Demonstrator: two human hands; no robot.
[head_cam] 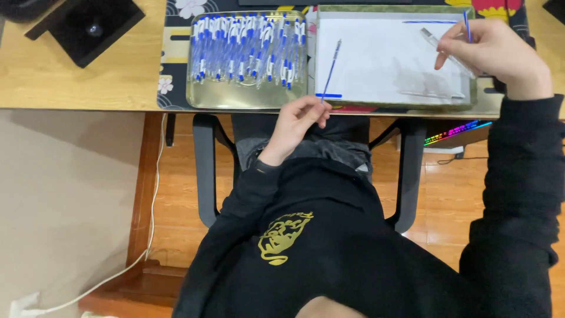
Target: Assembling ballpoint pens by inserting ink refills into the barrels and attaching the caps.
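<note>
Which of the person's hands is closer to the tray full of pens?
The left hand, just below the pen tray's near right corner. The right hand is far off, over the white tray.

view: head | looks steeply down over torso and lap | desk edge at top | near

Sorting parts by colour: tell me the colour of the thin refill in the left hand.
Blue, on the refill held by the left hand; head view.

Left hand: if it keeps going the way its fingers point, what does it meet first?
The left hand points up and right along the blue refill it pinches. Straight on, it would likely meet the near rim of the white-lined tray first, then the white sheet. Height is unclear.
</note>
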